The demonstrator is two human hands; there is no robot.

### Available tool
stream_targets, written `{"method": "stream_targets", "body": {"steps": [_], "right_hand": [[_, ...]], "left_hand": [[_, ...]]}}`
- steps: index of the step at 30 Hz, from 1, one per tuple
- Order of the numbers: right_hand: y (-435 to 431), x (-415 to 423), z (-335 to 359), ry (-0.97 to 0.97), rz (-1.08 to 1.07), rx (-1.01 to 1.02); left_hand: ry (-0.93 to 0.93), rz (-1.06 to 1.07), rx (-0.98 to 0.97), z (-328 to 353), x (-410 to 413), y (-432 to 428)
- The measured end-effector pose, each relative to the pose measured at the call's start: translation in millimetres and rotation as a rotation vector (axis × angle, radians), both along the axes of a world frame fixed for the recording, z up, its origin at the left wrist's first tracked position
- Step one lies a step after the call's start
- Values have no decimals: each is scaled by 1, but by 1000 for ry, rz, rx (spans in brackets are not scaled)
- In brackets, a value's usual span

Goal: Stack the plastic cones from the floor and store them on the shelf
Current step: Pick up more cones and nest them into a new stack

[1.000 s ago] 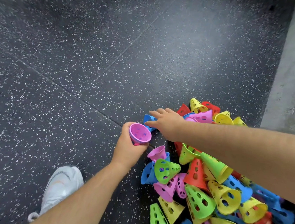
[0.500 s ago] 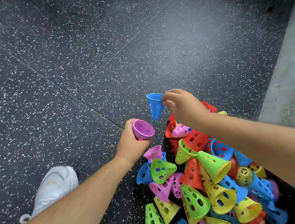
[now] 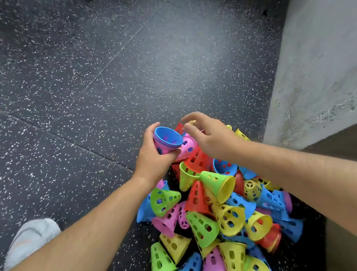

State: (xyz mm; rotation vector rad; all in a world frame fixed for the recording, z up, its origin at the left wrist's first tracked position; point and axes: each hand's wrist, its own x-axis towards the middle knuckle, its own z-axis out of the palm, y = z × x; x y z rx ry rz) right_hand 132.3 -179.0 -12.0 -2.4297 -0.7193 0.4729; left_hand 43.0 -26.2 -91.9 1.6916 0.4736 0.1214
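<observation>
Fingers of the left hand curl round the lower wall of a short stack of nested cones, thumb on the far side, the left hand clamped on it; fingers of the right hand lie apart and loosely extended, holding nothing. Half a second ago the right hand pinched a blue cone above the stack; that cone now sits seated as the top layer, and the hand has passed on toward 1 o'clock of the stack, over the far edge of the pile. Judgement: one nesting is complete and the next pick is beginning; most of the work remains, and no shelf is in view.

The stack is held wide mouth up, tilted slightly toward the camera; blue rim uppermost, pink-purple rims banded just beneath, round holes showing through the walls. The pile of loose cones spreads from 3 to 5 o'clock of the stack on the speckled dark floor; red, yellow, green, blue and pink, lying at all angles, some already nested in pairs. A grey wall stands at 2 o'clock; a white shoe at 7 o'clock.
</observation>
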Motion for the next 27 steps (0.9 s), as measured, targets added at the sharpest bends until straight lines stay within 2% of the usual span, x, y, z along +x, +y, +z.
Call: {"method": "stream_targets", "body": {"steps": [4,9,22,24,27], "right_hand": [[-21,18,-11,-116,-40,-172],[-35,25,-25,-148,71,-367],[-30,28,-53,-198,111,-556],[-31,26,-53,-185,116,-535],[-31,24,-49,-229,-32,-328]], "left_hand": [[9,-89,-5,3,1,-7],[19,-157,-22,0,1,-16],[98,-204,-18,-16,10,-12],[106,-220,-21,-19,11,-12],[105,-222,-19,-20,12,-14]]}}
